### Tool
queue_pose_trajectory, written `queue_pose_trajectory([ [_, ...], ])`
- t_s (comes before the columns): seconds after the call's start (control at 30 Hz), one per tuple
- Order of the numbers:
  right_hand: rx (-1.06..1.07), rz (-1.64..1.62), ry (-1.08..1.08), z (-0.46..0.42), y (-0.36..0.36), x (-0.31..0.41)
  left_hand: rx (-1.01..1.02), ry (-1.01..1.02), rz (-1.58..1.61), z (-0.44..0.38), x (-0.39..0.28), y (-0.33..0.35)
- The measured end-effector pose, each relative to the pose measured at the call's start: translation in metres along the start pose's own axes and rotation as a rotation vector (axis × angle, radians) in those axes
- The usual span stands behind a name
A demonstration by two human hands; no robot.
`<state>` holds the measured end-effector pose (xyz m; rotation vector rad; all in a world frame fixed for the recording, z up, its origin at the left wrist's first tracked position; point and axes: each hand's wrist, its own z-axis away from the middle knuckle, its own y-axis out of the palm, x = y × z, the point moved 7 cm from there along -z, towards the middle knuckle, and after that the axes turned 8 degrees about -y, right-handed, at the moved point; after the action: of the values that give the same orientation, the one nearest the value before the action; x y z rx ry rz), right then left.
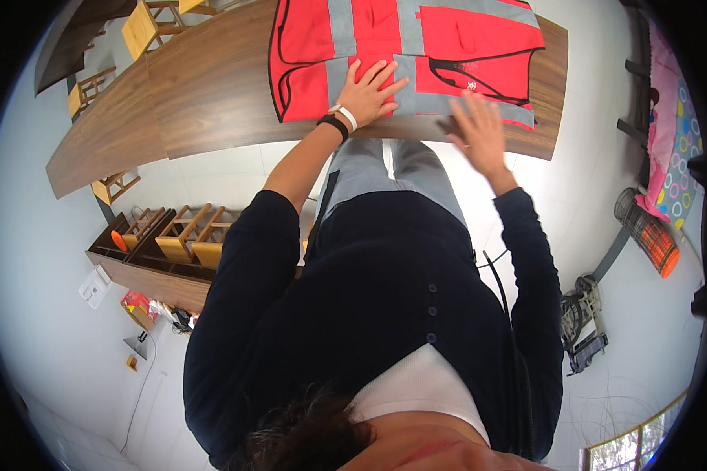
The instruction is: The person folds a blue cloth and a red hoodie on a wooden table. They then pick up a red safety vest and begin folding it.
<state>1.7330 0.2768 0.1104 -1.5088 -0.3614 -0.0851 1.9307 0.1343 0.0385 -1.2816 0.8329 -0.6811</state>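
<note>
A red safety vest [439, 35] with grey reflective strips and black piping lies spread on a brown wooden table [212, 100]. My left hand [368, 93] rests on it with fingers spread, over the red panel between two grey strips. A white band and a black band circle that wrist. My right hand [480, 126], slightly blurred, is at the vest's near edge, fingers apart and holding nothing. Whether it touches the cloth I cannot tell. Just beyond it is a black-edged pocket [477, 82] with a small white print. The vest's far end runs out of view.
Wooden stools [177, 241] rest upturned on a dark wooden cabinet [153, 274] behind me on the left. More stools [141, 29] stand beyond the table. To the right are a wire basket [645, 229] with orange things, pink cloth [663, 118] and a folded wheeled cart [583, 324].
</note>
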Motion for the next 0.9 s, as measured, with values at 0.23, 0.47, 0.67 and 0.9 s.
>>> queue_pose_trajectory([
  [0.23, 0.086, -0.061, -0.043, -0.022, 0.056, 0.016, 0.047, 0.009, 0.115, 0.005, 0.005, -0.024],
  [0.47, -0.024, -0.024, 0.047, 0.012, 0.031, -0.019, 0.143, -0.057, 0.147, 0.093, 0.043, -0.043],
  [0.67, -0.08, 0.1, 0.042, 0.023, 0.039, -0.038, 0.118, -0.208, -0.051, 0.107, 0.067, -0.014],
  [0.9, -0.134, 0.136, 0.002, 0.014, 0.04, -0.054, -0.075, -0.167, -0.139, 0.075, 0.076, -0.023],
])
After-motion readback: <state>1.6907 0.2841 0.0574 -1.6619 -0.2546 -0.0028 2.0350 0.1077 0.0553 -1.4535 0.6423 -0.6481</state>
